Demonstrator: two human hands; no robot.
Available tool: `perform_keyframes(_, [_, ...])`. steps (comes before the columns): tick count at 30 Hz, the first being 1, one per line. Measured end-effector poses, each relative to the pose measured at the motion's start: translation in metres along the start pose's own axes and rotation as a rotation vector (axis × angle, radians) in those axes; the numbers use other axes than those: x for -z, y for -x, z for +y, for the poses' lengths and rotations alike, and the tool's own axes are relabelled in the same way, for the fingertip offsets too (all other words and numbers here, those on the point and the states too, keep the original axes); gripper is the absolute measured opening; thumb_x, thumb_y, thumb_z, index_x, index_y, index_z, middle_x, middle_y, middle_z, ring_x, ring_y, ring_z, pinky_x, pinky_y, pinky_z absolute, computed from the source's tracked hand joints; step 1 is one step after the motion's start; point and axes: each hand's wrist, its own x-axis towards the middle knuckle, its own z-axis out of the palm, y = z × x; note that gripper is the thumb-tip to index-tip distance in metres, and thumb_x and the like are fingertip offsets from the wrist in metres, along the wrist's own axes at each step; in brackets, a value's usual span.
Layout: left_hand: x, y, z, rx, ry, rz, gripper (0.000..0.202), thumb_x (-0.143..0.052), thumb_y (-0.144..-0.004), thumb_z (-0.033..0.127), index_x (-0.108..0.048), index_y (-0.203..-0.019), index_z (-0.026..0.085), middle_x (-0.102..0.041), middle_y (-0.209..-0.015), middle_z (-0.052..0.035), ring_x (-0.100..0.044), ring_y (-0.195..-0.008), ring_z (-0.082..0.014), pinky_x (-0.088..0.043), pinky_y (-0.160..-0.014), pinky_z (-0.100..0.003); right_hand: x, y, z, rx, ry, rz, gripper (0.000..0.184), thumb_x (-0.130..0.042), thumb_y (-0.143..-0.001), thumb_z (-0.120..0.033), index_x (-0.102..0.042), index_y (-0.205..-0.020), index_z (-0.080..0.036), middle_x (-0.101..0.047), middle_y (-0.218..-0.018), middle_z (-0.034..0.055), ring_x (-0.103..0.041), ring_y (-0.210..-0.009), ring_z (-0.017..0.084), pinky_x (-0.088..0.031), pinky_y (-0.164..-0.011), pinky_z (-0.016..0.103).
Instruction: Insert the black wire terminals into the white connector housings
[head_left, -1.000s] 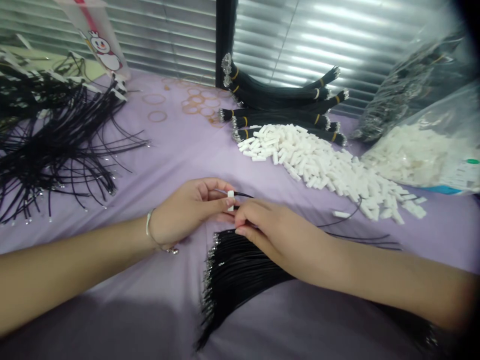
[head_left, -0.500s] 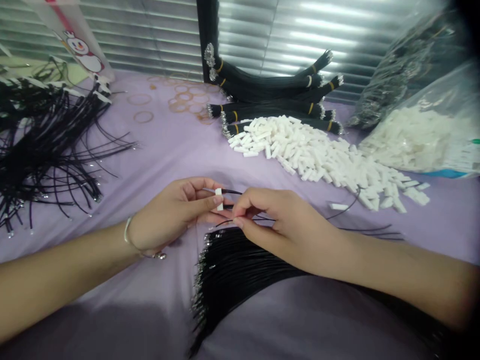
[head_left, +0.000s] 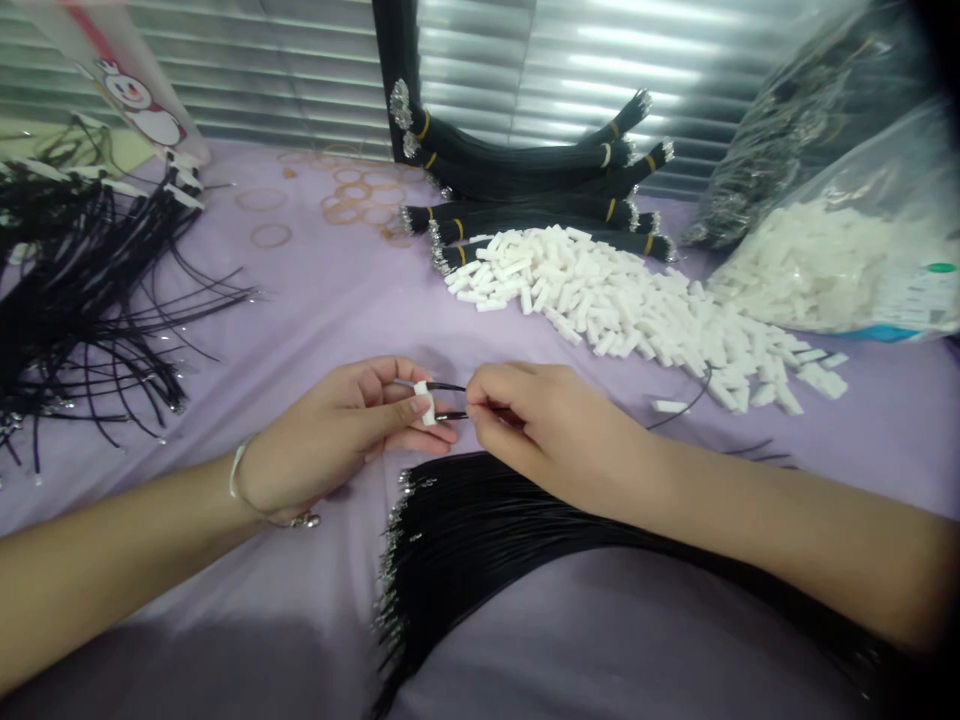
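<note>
My left hand (head_left: 337, 430) pinches a small white plastic connector housing (head_left: 425, 403) between thumb and fingers. Thin black wires (head_left: 450, 400) run out of that housing toward my right hand (head_left: 547, 420), whose fingertips grip the black wire close to it. A large fan of black crimped wires (head_left: 480, 530) lies just below my right hand, its metal terminals at the left edge. My right forearm rests across this fan. A loose white housing (head_left: 669, 406) on a wire lies to the right of my right hand.
A heap of white housings (head_left: 607, 290) lies on the lilac cloth (head_left: 315, 320). Behind it are black wire bundles with yellow ties (head_left: 525, 180). Loose wires (head_left: 90, 310) spread left; rubber bands (head_left: 352, 195) lie at the back. Plastic bags (head_left: 817, 270) stand right, before metal blinds (head_left: 262, 70).
The wires in my right hand have moved in to the white housing, and my hands are closer together. The whole scene has shifted slightly left and up in view.
</note>
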Motion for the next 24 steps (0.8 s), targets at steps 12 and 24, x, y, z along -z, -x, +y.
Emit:
perform_keyframes(12, [-0.0025, 0.0, 0.0017, 0.031, -0.084, 0.021, 0.011, -0.057, -0.085, 0.013, -0.048, -0.091, 0.016, -0.071, -0.088, -0.004, -0.069, -0.076, -0.0125, -0.055, -0.069, -0.017, -0.0044, -0.0048, -0.0016, -0.045, 0.071, -0.033, 0.013, -0.049, -0.083, -0.02, -0.052, -0.072, -0.014, -0.053, -0.064, -0.0014, -0.044, -0.057, 0.009, -0.028, -0.055, 0.023])
perform_keyframes(24, [-0.0036, -0.0007, 0.001, 0.044, -0.142, 0.041, 0.013, -0.06, -0.082, 0.015, -0.048, -0.087, 0.016, -0.07, -0.077, -0.0033, -0.069, -0.074, -0.0137, -0.055, -0.066, -0.017, -0.0102, -0.0062, -0.0014, 0.016, 0.085, -0.098, 0.017, -0.043, -0.09, -0.018, -0.058, -0.083, -0.013, -0.059, -0.075, 0.0026, -0.052, -0.067, 0.013, -0.035, -0.063, 0.026])
